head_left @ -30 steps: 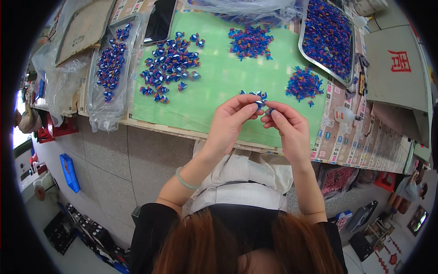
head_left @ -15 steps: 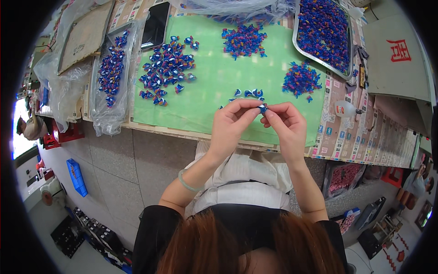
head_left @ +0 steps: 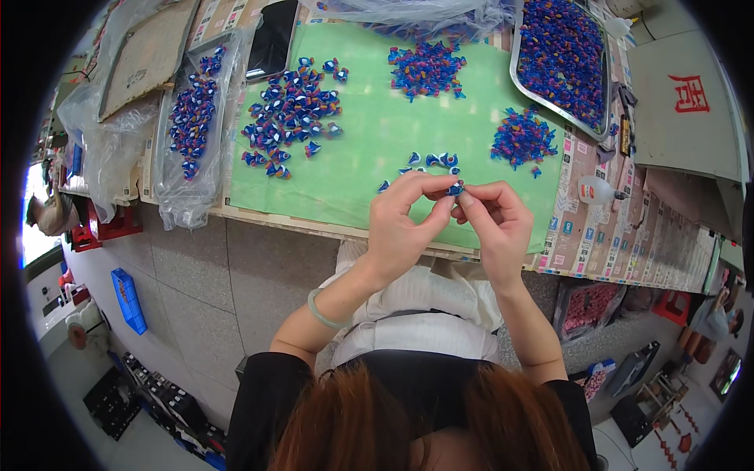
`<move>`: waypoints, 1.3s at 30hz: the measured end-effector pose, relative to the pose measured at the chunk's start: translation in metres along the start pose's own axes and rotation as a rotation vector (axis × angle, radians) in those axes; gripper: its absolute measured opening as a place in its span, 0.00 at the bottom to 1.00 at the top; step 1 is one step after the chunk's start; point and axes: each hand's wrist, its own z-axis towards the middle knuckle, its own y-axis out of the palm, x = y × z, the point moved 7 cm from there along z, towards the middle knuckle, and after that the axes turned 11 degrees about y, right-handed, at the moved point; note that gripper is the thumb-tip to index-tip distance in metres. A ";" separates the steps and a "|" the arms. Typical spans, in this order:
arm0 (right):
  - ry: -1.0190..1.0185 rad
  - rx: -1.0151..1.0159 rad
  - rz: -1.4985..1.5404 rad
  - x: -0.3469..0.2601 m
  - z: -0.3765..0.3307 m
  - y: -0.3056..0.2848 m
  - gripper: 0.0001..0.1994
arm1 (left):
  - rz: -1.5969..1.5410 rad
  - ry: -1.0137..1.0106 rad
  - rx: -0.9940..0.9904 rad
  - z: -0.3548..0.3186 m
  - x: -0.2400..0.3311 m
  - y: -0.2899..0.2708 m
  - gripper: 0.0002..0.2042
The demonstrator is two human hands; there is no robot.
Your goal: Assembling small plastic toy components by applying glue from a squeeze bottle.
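Over the near edge of the green cloth (head_left: 369, 149), both hands meet at a small blue-and-white plastic piece (head_left: 455, 189). My left hand (head_left: 399, 224) pinches it from one side between thumb and forefinger. From the other side, my right hand (head_left: 503, 224) closes thumb and fingers on it; its curled fingers partly hide what is there. Just beyond the fingertips lie several loose blue-and-white pieces (head_left: 442, 159). A larger pile of blue, white and orange pieces (head_left: 289, 114) spreads to the left. Blue, purple and orange parts lie in a far heap (head_left: 428, 71) and a right heap (head_left: 522, 139).
A metal tray (head_left: 514, 72) full of small parts stands at the far right. At left are a plastic-lined tray (head_left: 162, 169) with pieces, a phone (head_left: 272, 41) and a flat board (head_left: 145, 59). A small clear bottle (head_left: 597, 190) lies right of the cloth.
The held piece looks slightly turned between my fingertips, showing a rounder blue-and-white face. Both hands stay in nearly the same place; the whole view has shifted slightly.
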 end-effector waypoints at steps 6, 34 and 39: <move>-0.103 0.002 -0.089 -0.003 -0.004 -0.001 0.02 | 0.003 0.028 -0.052 -0.001 0.001 0.001 0.11; 0.136 -0.104 0.137 -0.001 -0.005 -0.004 0.05 | -0.811 -0.651 -0.028 -0.017 -0.024 0.019 0.06; -0.016 -0.082 -0.002 -0.012 -0.010 -0.002 0.05 | -0.807 -0.635 -0.020 -0.017 -0.024 0.018 0.08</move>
